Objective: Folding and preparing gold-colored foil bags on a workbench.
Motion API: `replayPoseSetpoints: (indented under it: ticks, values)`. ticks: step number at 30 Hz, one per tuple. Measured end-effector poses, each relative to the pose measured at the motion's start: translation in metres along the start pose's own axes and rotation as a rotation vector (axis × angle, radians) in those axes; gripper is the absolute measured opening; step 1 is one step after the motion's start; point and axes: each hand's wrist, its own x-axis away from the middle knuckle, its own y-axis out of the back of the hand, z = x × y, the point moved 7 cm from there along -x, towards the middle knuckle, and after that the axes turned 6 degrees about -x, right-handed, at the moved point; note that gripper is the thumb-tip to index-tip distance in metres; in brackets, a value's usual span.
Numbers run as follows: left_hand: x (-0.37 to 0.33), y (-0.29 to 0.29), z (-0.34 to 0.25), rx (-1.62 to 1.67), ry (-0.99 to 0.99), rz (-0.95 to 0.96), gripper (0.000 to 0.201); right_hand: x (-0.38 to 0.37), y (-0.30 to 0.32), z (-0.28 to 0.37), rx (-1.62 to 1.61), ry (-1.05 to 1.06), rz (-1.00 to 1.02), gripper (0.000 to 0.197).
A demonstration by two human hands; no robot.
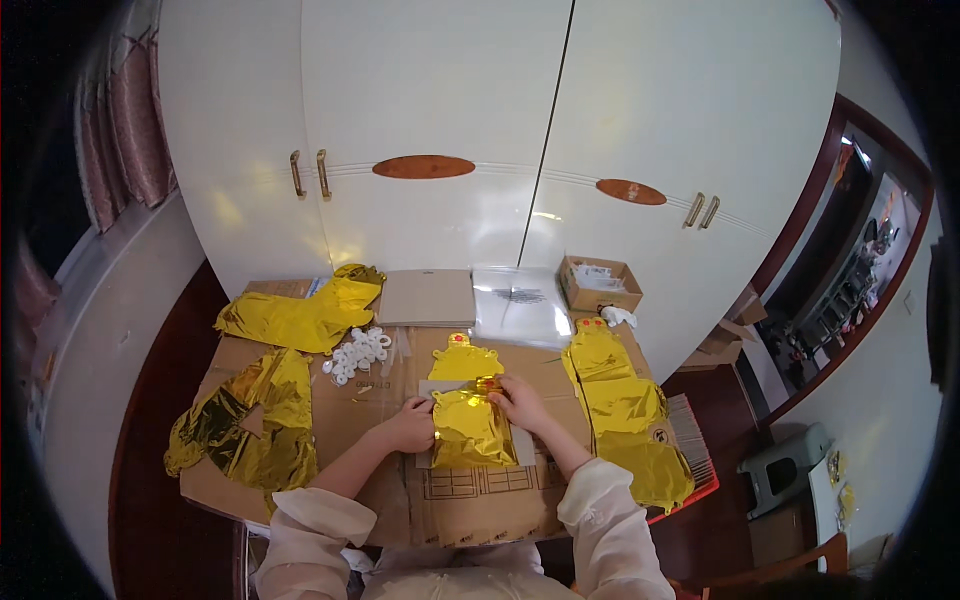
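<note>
In front of me a gold foil balloon (470,430), flat and uninflated, lies folded over a grey card sheet (526,447). My left hand (408,425) is closed at the left edge of the card and foil. Near the top right corner of the folded foil, my right hand (522,403) pinches the balloon with bent fingers. Just beyond the card lies another gold foil piece (463,358) with a red spot at its top; whether it joins the folded one cannot be made out.
Gold foil balloons lie at the left (275,420), far left (290,318) and right (625,415). White plastic pieces (357,357) form a pile. Grey cards (428,296), clear plastic bags (518,305) and a small cardboard box (600,287) stand along the back, before a white cabinet (430,90).
</note>
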Motion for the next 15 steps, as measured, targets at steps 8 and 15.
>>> replayPoseSetpoints:
  ticks: [8,15]
  values:
    - [0.011,0.006,0.002,-0.104,-0.033,-0.135,0.025,0.004,-0.009,-0.001,0.105,-0.027,0.007,0.037]
    - [0.038,0.098,-0.092,-0.104,0.338,0.039,0.027,0.007,-0.003,0.004,0.137,-0.034,0.003,0.038]
